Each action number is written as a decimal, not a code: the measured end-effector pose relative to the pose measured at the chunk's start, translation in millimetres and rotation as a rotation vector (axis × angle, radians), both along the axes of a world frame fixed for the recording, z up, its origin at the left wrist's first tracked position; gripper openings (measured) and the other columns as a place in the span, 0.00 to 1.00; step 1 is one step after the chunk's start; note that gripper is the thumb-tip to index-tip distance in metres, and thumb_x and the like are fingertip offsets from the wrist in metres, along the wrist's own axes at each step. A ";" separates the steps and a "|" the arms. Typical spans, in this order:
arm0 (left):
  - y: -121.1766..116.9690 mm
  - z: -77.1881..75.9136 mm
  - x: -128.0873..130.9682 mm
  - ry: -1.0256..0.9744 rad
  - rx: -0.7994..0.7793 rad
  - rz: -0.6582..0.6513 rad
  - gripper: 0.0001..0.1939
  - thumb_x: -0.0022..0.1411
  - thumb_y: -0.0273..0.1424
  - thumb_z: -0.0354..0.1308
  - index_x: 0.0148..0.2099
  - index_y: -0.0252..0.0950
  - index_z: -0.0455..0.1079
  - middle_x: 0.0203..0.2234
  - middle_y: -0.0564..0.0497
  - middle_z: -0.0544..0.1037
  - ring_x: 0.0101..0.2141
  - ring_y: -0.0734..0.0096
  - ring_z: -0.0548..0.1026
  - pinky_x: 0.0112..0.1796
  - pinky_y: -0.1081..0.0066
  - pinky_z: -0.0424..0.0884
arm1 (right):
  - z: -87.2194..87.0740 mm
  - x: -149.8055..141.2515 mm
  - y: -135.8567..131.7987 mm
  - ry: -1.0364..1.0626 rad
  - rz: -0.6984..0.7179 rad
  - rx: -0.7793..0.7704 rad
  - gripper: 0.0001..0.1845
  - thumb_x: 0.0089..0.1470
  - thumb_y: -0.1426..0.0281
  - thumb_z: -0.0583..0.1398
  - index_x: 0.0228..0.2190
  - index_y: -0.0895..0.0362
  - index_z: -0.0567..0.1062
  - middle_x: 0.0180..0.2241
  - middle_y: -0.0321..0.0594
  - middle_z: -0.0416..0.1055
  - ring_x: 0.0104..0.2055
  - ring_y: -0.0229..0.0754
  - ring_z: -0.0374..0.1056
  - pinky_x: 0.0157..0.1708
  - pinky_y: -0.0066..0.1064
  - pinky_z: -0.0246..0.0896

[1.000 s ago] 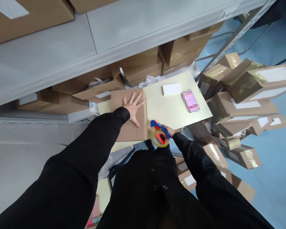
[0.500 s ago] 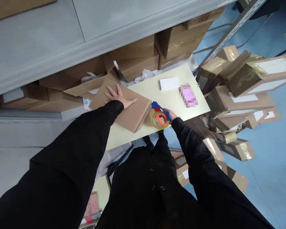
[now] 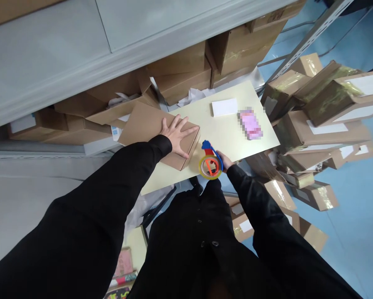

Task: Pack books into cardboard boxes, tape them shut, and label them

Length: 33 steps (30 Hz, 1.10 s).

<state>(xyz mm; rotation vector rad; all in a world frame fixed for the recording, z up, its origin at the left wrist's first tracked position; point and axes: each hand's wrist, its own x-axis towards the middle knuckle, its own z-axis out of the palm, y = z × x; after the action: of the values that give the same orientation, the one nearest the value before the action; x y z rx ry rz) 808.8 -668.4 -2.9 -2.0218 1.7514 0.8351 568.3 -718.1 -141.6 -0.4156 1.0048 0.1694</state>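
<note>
One brown cardboard box, likely light, stiff, best edge-held, sits under your splayed left hand; your right hand, apart, grips the blue-and-red plastic tape dispenser.

Pale table: brown carton lying askew under left hand. White rectangular piece straight beyond right hand; blurred pink item farther right. Blue floor, right of both hands: piled taped cartons.
</note>
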 end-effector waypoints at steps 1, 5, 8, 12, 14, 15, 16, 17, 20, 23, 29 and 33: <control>0.2 0.0 -1.0 0.000 -0.002 0.002 0.61 0.33 0.61 0.61 0.67 0.55 0.38 0.68 0.45 0.33 0.63 0.30 0.31 0.52 0.30 0.30 | 2.1 -5.5 19.3 0.016 -0.018 -0.004 0.23 0.62 0.60 0.45 0.31 0.57 0.75 0.30 0.43 0.77 0.36 0.44 0.73 0.46 0.33 0.66; 3.1 -3.3 -2.3 -0.015 -0.031 0.045 0.62 0.33 0.62 0.59 0.67 0.54 0.37 0.68 0.45 0.35 0.62 0.30 0.32 0.53 0.31 0.33 | 10.5 -6.6 74.8 -0.002 -0.036 0.028 0.21 0.61 0.61 0.45 0.32 0.54 0.75 0.35 0.42 0.78 0.41 0.43 0.73 0.48 0.32 0.66; 7.1 -10.6 2.0 -0.091 -0.079 0.199 0.63 0.35 0.65 0.56 0.68 0.50 0.33 0.67 0.42 0.38 0.62 0.29 0.35 0.53 0.33 0.40 | 10.2 10.7 56.7 -0.011 -0.039 0.035 0.22 0.61 0.61 0.45 0.32 0.56 0.75 0.32 0.43 0.77 0.39 0.44 0.73 0.46 0.34 0.67; 3.1 -20.3 7.8 -0.262 -0.103 0.461 0.64 0.39 0.67 0.49 0.69 0.40 0.29 0.64 0.33 0.47 0.61 0.29 0.43 0.51 0.37 0.49 | 4.9 42.5 -32.1 -0.091 0.141 -0.011 0.17 0.60 0.65 0.49 0.33 0.59 0.75 0.27 0.41 0.77 0.33 0.42 0.72 0.43 0.33 0.68; -3.5 -21.4 7.3 -0.333 -0.056 0.522 0.62 0.43 0.66 0.47 0.69 0.35 0.30 0.62 0.29 0.51 0.60 0.28 0.46 0.51 0.37 0.50 | 5.8 58.2 -73.6 -0.090 0.202 -0.019 0.15 0.60 0.67 0.51 0.32 0.61 0.75 0.27 0.42 0.76 0.31 0.42 0.72 0.41 0.32 0.67; -6.4 -21.1 6.1 -0.353 -0.040 0.518 0.60 0.45 0.65 0.46 0.69 0.34 0.33 0.62 0.28 0.52 0.60 0.29 0.47 0.51 0.37 0.49 | 7.5 64.5 -88.7 -0.088 0.266 -0.014 0.16 0.60 0.67 0.50 0.31 0.61 0.75 0.27 0.42 0.77 0.31 0.42 0.72 0.41 0.32 0.67; -8.4 -20.5 4.5 -0.355 -0.043 0.485 0.57 0.47 0.64 0.45 0.69 0.34 0.35 0.62 0.28 0.51 0.60 0.29 0.48 0.52 0.36 0.47 | 9.7 69.3 -99.5 -0.081 0.304 -0.019 0.16 0.60 0.67 0.50 0.31 0.61 0.75 0.27 0.43 0.77 0.31 0.42 0.71 0.40 0.32 0.67; -9.0 -19.8 2.6 -0.333 -0.066 0.420 0.54 0.49 0.62 0.45 0.69 0.35 0.38 0.63 0.30 0.50 0.61 0.31 0.47 0.52 0.36 0.45 | 12.0 72.2 -106.2 -0.069 0.338 -0.032 0.17 0.61 0.67 0.50 0.31 0.61 0.75 0.26 0.42 0.76 0.30 0.42 0.71 0.40 0.32 0.67; -3.9 -19.9 -3.0 -0.132 -0.170 0.094 0.44 0.53 0.58 0.45 0.67 0.42 0.47 0.66 0.39 0.45 0.63 0.38 0.43 0.54 0.35 0.37 | 15.4 71.0 -108.0 -0.029 0.378 -0.075 0.16 0.60 0.67 0.51 0.30 0.61 0.75 0.23 0.41 0.75 0.26 0.41 0.69 0.37 0.34 0.67; 2.9 -22.8 -6.4 -0.018 -0.217 -0.047 0.49 0.43 0.61 0.54 0.62 0.40 0.58 0.65 0.39 0.49 0.62 0.37 0.45 0.54 0.34 0.29 | 11.8 62.6 -97.9 -0.050 0.369 -0.081 0.14 0.59 0.66 0.54 0.31 0.60 0.75 0.24 0.41 0.76 0.25 0.41 0.69 0.36 0.34 0.68; 0.4 -25.6 -9.3 -0.064 -0.227 0.055 0.48 0.34 0.61 0.59 0.52 0.35 0.66 0.50 0.38 0.67 0.55 0.41 0.57 0.54 0.33 0.26 | 6.1 31.3 -78.4 -0.103 0.245 0.028 0.17 0.60 0.62 0.51 0.33 0.61 0.75 0.28 0.44 0.77 0.30 0.44 0.72 0.38 0.36 0.70; 0.5 -28.3 -8.3 -0.072 -0.247 0.073 0.47 0.33 0.61 0.59 0.51 0.35 0.66 0.50 0.39 0.66 0.54 0.42 0.57 0.54 0.34 0.26 | 10.6 -12.6 -49.3 0.016 0.206 0.019 0.18 0.61 0.64 0.50 0.30 0.60 0.75 0.24 0.41 0.76 0.29 0.42 0.72 0.39 0.33 0.69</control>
<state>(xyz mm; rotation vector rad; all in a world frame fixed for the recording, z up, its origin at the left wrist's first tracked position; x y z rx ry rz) 800.5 -667.9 -31.3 -2.2541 1.8260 0.5823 555.7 -767.4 -130.9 -0.5013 0.9743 0.3675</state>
